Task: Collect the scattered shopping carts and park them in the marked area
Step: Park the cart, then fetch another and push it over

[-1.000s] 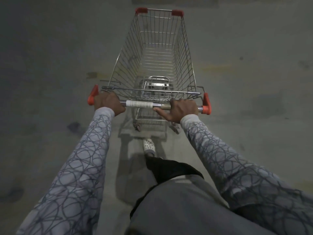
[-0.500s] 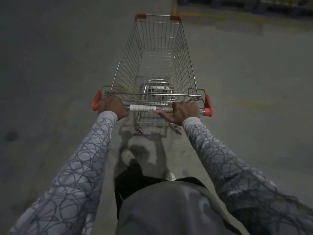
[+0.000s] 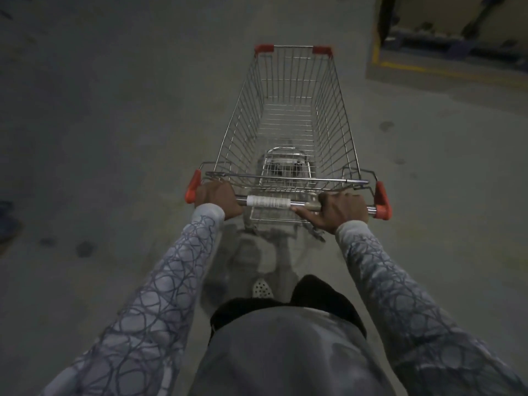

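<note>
- Silver wire shopping cart (image 3: 288, 132) stands on the grey concrete floor (image 3: 114, 124) directly ahead of the person, with its handle end nearest.
- White perforated shoe (image 3: 262, 288) shows low in the view, behind the cart's rear.
- Left hand (image 3: 218, 201) is curled round the chrome handle bar (image 3: 268, 201), just beside the left red end cap (image 3: 193, 186).
- Right hand (image 3: 343, 210) grips the same bar near the right red end cap (image 3: 382, 200), its thumb lying along the metal.
- 2 red corner caps (image 3: 264, 48) mark the basket's far rim.
- Yellow painted floor line (image 3: 414, 68) lies beyond, to the right, well apart from the cart.
</note>
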A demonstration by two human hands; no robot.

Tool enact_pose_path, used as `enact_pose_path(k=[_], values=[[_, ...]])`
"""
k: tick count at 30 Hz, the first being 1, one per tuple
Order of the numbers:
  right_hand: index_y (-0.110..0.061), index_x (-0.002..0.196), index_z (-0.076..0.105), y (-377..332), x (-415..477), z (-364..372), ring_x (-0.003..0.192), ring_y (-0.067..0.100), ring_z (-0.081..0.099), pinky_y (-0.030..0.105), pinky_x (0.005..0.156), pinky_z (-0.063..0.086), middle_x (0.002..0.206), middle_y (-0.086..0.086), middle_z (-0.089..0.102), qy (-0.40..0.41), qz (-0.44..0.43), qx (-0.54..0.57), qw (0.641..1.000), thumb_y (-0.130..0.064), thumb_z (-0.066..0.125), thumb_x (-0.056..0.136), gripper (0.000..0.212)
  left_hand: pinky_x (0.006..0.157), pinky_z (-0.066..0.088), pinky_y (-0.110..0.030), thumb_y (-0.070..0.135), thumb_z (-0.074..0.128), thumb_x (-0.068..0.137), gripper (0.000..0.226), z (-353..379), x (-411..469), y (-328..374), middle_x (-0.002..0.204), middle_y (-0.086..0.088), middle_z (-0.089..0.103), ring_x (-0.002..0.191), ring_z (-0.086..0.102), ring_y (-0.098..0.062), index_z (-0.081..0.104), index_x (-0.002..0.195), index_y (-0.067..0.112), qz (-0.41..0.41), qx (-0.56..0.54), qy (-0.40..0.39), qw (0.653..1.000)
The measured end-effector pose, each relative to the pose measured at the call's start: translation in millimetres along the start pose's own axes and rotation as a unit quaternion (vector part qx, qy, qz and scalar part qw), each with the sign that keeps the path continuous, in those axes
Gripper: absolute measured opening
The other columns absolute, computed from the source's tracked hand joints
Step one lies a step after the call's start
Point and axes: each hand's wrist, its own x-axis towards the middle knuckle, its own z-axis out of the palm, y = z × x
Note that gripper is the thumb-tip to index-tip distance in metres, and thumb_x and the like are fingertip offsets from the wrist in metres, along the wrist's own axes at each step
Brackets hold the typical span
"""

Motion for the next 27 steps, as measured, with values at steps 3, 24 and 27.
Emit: enact_pose_path(k=[3, 24, 27], values=[[-0.027, 0.077, 0.051, -31, 55, -8, 0.055, 0.022, 0.055, 0.030, 0.062, 0.049, 0.060, -0.002, 0.053, 0.006, -0.023, 0.005, 1.000, -0.102, 0.005, 0.064, 0.090, 0.116, 0.016, -0.045, 0.054, 0.048, 0.058, 0.037, -7, 46, -37, 0.063, 0.009, 0.059, 0.072, 0.064, -0.014, 0.063, 0.065, 0.021, -0.017, -0.022, -0.007, 1.000], [-0.022, 0.082, 0.064, -226, 487, -78, 0.067, 0.026, 0.066, 0.032, 0.063, 0.034, 0.065, 0.004, 0.061, -0.003, -0.199, 0.024, 0.980, -0.096, 0.024, 0.074, 0.085, 0.117, 0.013, -0.040, 0.056, 0.043, 0.057, 0.045, -76, 380, -275, 0.085, 0.009, 0.066, 0.094, 0.066, -0.012, 0.068, 0.077, 0.024, -0.179, -0.029, -0.027, 0.983], [-0.023, 0.081, 0.064, -252, 540, -82, 0.070, 0.026, 0.068, 0.032, 0.062, 0.035, 0.074, 0.005, 0.069, -0.002, -0.217, 0.033, 0.976, -0.099, 0.020, 0.071, 0.089, 0.116, 0.015, -0.040, 0.051, 0.044, 0.058, 0.041, -82, 418, -303, 0.083, 0.009, 0.068, 0.092, 0.067, -0.012, 0.068, 0.076, 0.023, -0.196, -0.024, -0.031, 0.980]])
